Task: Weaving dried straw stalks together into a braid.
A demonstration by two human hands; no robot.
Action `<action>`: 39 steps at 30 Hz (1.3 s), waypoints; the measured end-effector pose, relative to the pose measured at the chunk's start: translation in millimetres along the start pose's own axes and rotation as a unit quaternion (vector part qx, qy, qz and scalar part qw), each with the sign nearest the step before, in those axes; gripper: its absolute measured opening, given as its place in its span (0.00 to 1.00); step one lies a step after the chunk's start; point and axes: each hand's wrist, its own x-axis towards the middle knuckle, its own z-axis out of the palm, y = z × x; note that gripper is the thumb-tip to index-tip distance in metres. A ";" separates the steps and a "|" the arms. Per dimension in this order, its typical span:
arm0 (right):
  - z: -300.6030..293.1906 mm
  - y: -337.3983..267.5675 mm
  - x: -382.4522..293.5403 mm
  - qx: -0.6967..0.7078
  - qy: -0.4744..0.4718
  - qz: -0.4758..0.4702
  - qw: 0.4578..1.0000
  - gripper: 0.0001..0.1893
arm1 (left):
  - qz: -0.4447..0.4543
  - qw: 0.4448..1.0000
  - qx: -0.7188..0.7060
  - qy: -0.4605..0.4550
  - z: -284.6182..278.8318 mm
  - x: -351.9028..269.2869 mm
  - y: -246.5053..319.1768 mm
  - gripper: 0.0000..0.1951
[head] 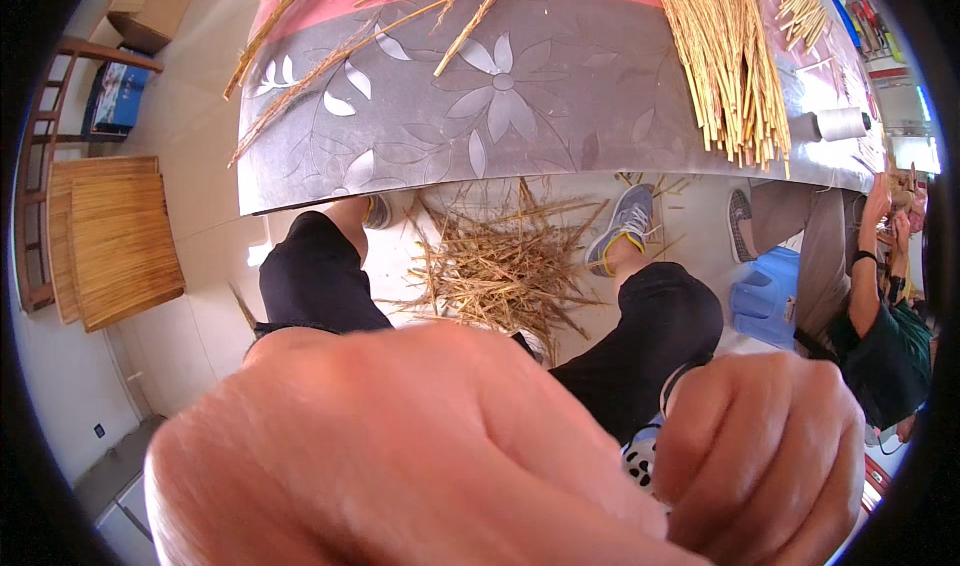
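Observation:
My left hand (375, 446) looms very large and close to the camera, its back filling the bottom middle. To its right is my right hand (765, 453), with its fingers curled in. The palms and fingertips are turned away, so whatever they may hold is hidden. A dry stalk tip (244, 307) shows beyond the left edge of my left hand; I cannot tell whether it is held. On the table (420, 123) ahead lie a thick bundle of dry straw stalks (724, 70) and several loose stalks (472, 22). A white thread spool (840, 124) rests near the right edge.
A heap of straw scraps (510, 262) covers the floor between my feet. At the right, a person (885, 348) works at the table, near a blue plastic stool (761, 296). Wooden boards (124, 243) lean at the left, below a cardboard box (154, 3).

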 end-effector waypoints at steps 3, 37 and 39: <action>14.5 -13.3 5.7 0.001 0.127 0.002 0.992 0.03 | 0.022 1.000 -0.010 0.007 4.2 2.2 -11.1 0.08; -43.0 44.4 -26.8 -0.411 0.167 0.207 0.872 0.10 | 0.172 0.985 -0.029 0.011 27.0 10.3 -58.7 0.06; -44.6 52.3 -28.6 -0.510 0.148 0.188 0.826 0.10 | 0.177 0.984 -0.032 0.010 27.5 10.5 -60.0 0.06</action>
